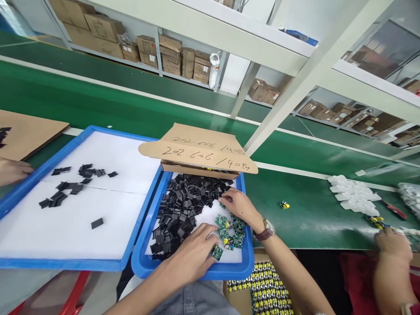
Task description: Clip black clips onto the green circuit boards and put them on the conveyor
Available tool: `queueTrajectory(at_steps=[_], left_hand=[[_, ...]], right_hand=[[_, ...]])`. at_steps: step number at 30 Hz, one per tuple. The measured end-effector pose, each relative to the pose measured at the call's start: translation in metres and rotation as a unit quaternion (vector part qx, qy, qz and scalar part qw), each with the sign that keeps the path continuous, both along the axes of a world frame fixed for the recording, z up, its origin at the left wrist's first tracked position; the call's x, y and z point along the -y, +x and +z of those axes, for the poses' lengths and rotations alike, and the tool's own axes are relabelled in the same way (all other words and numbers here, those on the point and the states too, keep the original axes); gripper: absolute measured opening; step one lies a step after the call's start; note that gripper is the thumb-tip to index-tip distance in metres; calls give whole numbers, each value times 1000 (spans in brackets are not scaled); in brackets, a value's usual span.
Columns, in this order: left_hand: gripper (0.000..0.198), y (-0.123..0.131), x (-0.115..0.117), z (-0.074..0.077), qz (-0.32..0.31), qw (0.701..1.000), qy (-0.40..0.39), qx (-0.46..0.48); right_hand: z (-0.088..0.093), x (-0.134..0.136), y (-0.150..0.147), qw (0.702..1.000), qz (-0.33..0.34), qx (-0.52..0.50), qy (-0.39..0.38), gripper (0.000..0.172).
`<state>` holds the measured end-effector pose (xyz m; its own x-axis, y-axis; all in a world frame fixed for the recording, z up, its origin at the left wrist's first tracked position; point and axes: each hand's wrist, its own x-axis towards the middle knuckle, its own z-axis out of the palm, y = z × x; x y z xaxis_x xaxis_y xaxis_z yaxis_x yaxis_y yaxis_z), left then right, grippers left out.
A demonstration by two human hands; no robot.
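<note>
Both my hands are inside a small blue tray (144, 262) in front of me. It holds a heap of several small black parts (183, 205) and several small green circuit boards (229, 227). My left hand (193, 251) lies palm down with its fingers curled near a green board (217, 252) at the tray's near edge. My right hand (238, 205), with a watch (267, 228) on its wrist, has its fingers bent and pinched at the edge of the black heap. What they hold is too small to make out.
A larger blue tray (75, 135) with scattered black parts lies to the left, another person's hand (11, 169) at its edge. A cardboard flap (197, 151) with handwriting overhangs the small tray. Further right: a stray component (284, 204), white plastic pieces (352, 199), a co-worker's hand (392, 243).
</note>
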<state>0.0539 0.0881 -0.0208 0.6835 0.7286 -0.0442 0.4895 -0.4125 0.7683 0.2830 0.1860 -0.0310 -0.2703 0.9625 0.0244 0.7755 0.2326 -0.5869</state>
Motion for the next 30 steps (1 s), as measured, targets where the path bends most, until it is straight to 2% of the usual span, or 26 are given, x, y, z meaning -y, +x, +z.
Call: queueTrajectory(at_steps=[6,8,10,12,14,17,19,20,25,27,30], left_hand=[[30,-7,2,2,17,1000,-17,-1],[31,-11,2,2,48,997,-40,34],[32,-16,2,2,105,988,-67,88],[29,-20,3,3,170,965,-110,167],[26,-22,3,4,216,929,-163,254],[29,-23,1,8,244,880,-234,334],[31,-22,0,11,248,863,-262,354],[32,-22,0,12,248,858,-271,359],[35,-23,3,17,233,845,-297,379],[35,-24,7,19,233,841,-300,385],[34,-25,12,22,243,841,-293,384]], right_hand=[[4,-13,-13,999,-16,-46,-23,12],[8,-11,-13,995,-24,-91,-18,10],[13,-3,-14,989,-42,-144,-15,9],[19,12,-16,979,-59,-193,-18,14],[24,32,-20,964,-73,-254,-36,23],[31,58,-30,914,-111,-384,-76,32],[34,69,-36,884,-141,-436,-91,30],[36,73,-38,880,-152,-442,-91,28],[36,92,-46,882,-165,-440,-46,12],[36,103,-50,891,-146,-429,-26,8],[36,119,-58,908,-105,-404,8,11]])
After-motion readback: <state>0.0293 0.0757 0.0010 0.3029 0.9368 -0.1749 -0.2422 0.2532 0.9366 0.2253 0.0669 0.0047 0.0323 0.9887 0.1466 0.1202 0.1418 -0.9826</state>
